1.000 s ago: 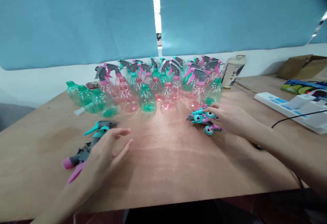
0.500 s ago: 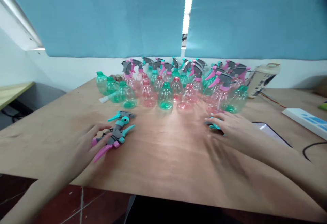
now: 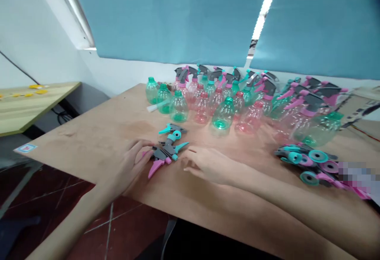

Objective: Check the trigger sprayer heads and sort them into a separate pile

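On the table, my left hand has thumb and fingers around the collar end of a pink-and-grey spray head. A turquoise-and-grey spray head lies against it, and another turquoise one is just behind. My right hand hovers at the right of these, fingers apart and slightly bent, with nothing visible in it. Its fingertips are close to the turquoise trigger. Further right is a heap of pink and turquoise spray heads.
Several clear green bottles and pink bottles stand along the back, many fitted with spray heads. A cardboard box is at the back right. A yellowish side table stands left, and the table's front edge is near me.
My right hand has moved left from the right side of the table to beside the spray heads, uncovering the heap there. The view has turned left. My left hand stays at the pink-and-grey spray head.
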Available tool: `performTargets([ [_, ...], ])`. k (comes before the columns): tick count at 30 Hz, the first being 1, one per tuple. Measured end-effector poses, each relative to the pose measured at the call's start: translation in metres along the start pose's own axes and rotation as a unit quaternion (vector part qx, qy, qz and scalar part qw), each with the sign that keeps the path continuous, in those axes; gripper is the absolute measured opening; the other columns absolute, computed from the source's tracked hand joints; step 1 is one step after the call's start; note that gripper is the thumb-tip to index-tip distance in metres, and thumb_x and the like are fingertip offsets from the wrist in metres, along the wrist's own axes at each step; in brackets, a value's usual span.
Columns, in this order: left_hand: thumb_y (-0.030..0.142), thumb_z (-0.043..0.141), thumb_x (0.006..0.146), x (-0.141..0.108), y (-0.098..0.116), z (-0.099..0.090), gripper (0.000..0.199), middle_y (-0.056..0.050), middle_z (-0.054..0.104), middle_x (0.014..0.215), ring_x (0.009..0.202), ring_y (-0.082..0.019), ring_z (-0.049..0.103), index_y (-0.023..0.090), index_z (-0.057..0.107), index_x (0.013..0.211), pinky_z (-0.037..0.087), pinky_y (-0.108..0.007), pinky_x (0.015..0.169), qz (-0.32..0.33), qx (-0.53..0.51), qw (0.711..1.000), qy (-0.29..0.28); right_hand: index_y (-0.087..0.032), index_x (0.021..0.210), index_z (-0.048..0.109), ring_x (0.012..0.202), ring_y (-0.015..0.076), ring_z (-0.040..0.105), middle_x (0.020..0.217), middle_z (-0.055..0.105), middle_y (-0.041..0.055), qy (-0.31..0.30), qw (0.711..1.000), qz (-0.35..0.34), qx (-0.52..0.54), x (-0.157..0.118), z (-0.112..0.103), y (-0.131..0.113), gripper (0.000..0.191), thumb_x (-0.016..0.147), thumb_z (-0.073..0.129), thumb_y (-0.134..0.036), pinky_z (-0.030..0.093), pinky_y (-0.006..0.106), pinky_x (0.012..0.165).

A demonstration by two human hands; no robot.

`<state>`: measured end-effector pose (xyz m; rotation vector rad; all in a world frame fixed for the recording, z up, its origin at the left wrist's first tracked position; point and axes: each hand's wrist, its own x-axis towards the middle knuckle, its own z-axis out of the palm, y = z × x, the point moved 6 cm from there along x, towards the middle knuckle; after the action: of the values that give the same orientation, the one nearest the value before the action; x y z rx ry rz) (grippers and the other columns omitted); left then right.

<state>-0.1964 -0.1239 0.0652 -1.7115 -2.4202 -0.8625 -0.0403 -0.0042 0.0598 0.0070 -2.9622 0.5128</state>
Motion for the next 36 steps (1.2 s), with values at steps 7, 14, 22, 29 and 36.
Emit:
performTargets([
  [7,0.048,0.051,0.085,-0.016,-0.029,0.008,0.039,-0.006,0.058,0.117,0.107,-0.028,0.056,0.025,0.053,0.116,0.046,-0.045,0.09,-0.053,-0.017,0.997,-0.06,-0.019,0.103,0.054,0.092,0.0196,0.059,0.104,0.06,0.006,0.076,0.996,0.041,0.021,0.03,0.007,0.005,0.017,0.088,0.05,-0.025,0.045,0.034,0.076],
  [14,0.045,0.04,0.092,0.01,-0.026,0.017,0.035,-0.007,0.066,0.106,0.093,-0.023,0.065,0.022,0.054,0.114,0.054,-0.036,0.075,-0.059,-0.14,0.988,-0.042,-0.015,0.106,0.054,0.089,0.0221,0.058,0.105,0.056,0.0124,0.144,0.978,0.152,0.018,0.046,-0.004,0.051,0.03,0.09,0.046,-0.038,0.046,0.037,0.075],
  [22,0.041,0.046,0.088,0.071,-0.016,0.028,0.031,-0.009,0.065,0.102,0.092,-0.024,0.064,0.017,0.059,0.104,0.051,-0.038,0.078,0.003,-0.065,0.998,-0.021,-0.028,0.124,0.055,0.113,0.0231,0.047,0.124,0.049,0.0088,0.064,0.997,0.052,0.0,0.081,0.009,0.075,0.051,0.08,0.047,-0.003,0.04,0.036,0.088],
  [29,0.032,0.046,0.088,0.07,0.021,0.027,0.021,-0.005,0.061,0.103,0.102,-0.023,0.057,0.02,0.059,0.101,0.045,-0.039,0.088,0.066,-0.033,0.997,0.006,-0.022,0.119,0.055,0.106,0.0223,0.049,0.113,0.052,0.0104,0.054,0.998,0.04,0.0,0.076,0.004,0.078,0.035,0.085,0.051,-0.014,0.041,0.035,0.085],
  [36,0.028,0.048,0.089,0.073,0.059,0.038,0.017,-0.003,0.063,0.103,0.098,-0.022,0.06,0.024,0.059,0.101,0.048,-0.036,0.084,0.107,-0.047,0.993,-0.021,-0.017,0.103,0.055,0.102,0.0235,0.05,0.109,0.051,0.0118,0.078,0.99,0.105,0.059,0.035,-0.006,0.097,0.021,0.083,0.058,-0.018,0.041,0.04,0.086],
])
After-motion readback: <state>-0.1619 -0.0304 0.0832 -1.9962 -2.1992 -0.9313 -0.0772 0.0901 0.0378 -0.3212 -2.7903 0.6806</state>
